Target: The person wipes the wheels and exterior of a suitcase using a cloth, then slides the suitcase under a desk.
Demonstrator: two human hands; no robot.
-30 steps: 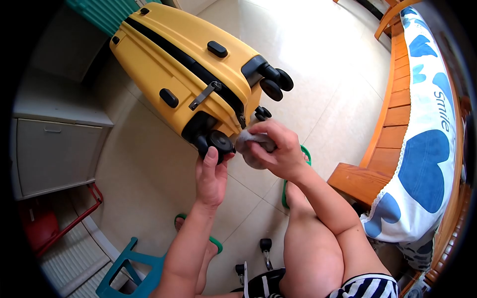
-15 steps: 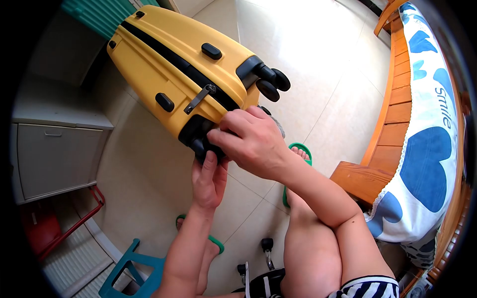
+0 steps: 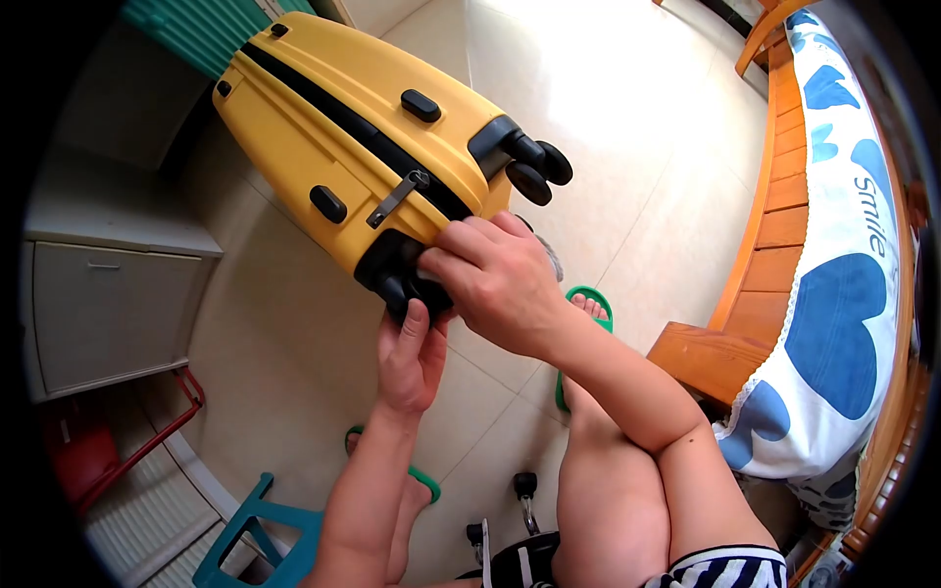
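A yellow hard-shell suitcase (image 3: 294, 147) lies on its side, its wheeled end toward me. My left hand (image 3: 410, 367) is closed around a black caster wheel (image 3: 392, 292) at the suitcase's near corner, thumb on top. Over the same corner, my right hand (image 3: 505, 284) bends its fingers in a pinch against the wheel. A whitish bit shows under those fingers, too small to name. Behind the right hand a grey fuzzy edge (image 3: 551, 257) peeks out. Another pair of black wheels (image 3: 534, 171) sticks out at the far corner. A zipper pull (image 3: 397, 199) hangs beside the dark seam.
A wooden bench (image 3: 765, 265) with a blue-and-white cover (image 3: 843, 323) runs along the right. To the left are a grey cabinet (image 3: 113, 304), a red metal frame (image 3: 186, 412) and a teal stool (image 3: 260, 529). My feet in green slippers (image 3: 600, 304) rest on the tiled floor.
My right hand has shifted slightly right and down at the wheel, and more of the whitish bit shows. The left hand keeps its hold; the suitcase has barely moved.
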